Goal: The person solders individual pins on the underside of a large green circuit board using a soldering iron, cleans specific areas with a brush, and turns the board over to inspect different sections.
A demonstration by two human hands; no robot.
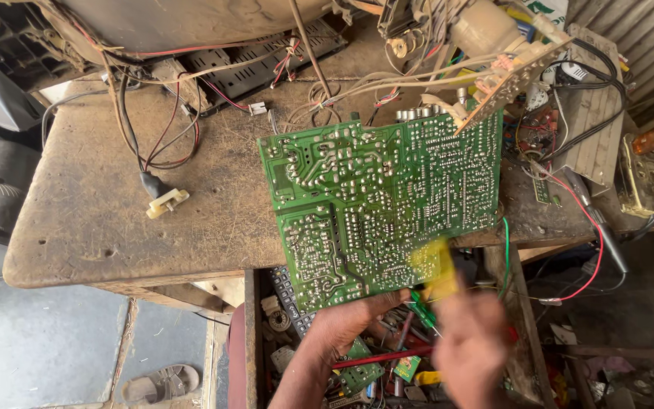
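Green circuit board [381,203] held over the worktop [115,220] edge.
Left hand [357,318] has its grip clamped on the board's lower edge; right hand [472,344], blurred, seems closed around a yellow tool [437,266] touching it.

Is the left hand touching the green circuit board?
Touching. The head view shows the left hand gripping the bottom edge of the green circuit board, fingers curled over its lower rim.

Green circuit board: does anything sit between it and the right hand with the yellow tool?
Nothing visible does. The left hand holds the green circuit board by its lower edge, solder side up. The right hand, blurred, brings the yellow tool directly over the board's lower right corner. Whether the tool touches the board is unclear.
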